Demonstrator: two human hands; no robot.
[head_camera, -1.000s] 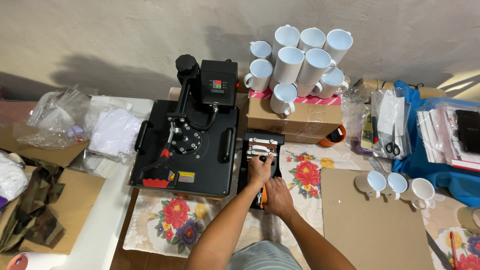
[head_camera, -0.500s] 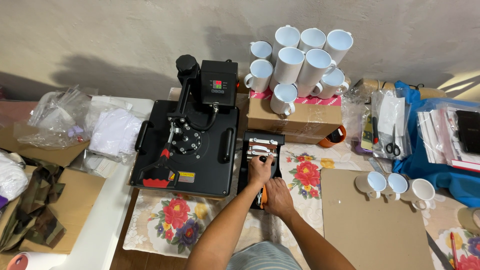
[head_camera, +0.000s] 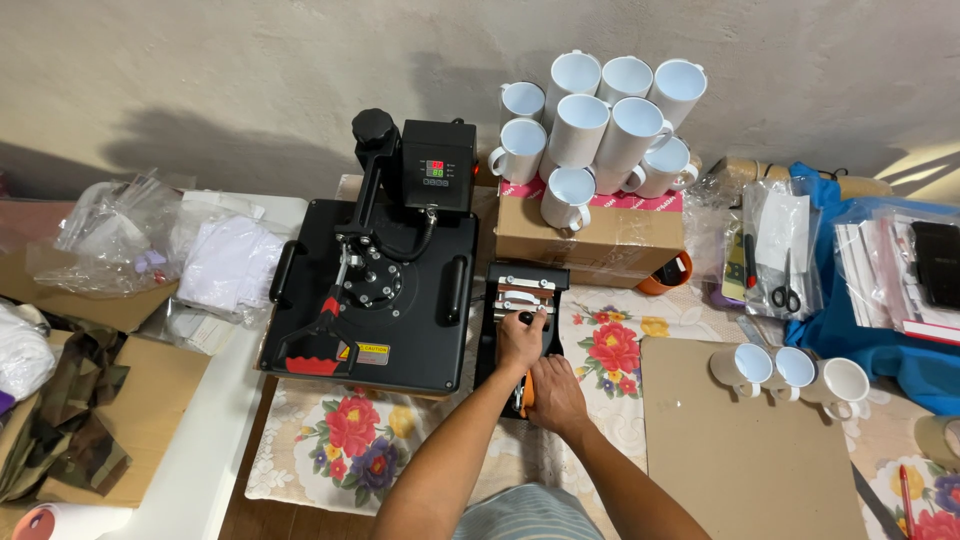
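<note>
Mug press (head_camera: 520, 330), small and black with silver clamp bands, set on the table (head_camera: 330, 500) just right of the big black heat press (head_camera: 375, 295), on a flowered lace cloth (head_camera: 350, 440). Behind the heat press, a rough pale plaster wall (head_camera: 200, 80) with soft shadows across it. Right of the heat press and behind the mug press, a cardboard box (head_camera: 590, 235) topped with a cluster of white mugs (head_camera: 600, 125). Further right of the heat press, a brown board (head_camera: 745, 440) with three more white mugs (head_camera: 795, 370) at its far edge, then clear bags with scissors (head_camera: 785, 295) and a blue cloth (head_camera: 880, 350). Left of the heat press, white folded fabric in plastic (head_camera: 225, 265), crumpled clear bags (head_camera: 110, 240), flat cardboard (head_camera: 140, 400) and a camouflage cloth (head_camera: 60, 420). Left hand (head_camera: 520, 340) laid on top of the mug press, fingers curled down around a small dark knob by the silver bands. Right hand (head_camera: 555, 395) just nearer than the left, at the near end of the mug press, closed over its orange-gripped handle (head_camera: 526, 392). Both hands touching the mug press, close together, forearms reaching in from the near edge of the table.
</note>
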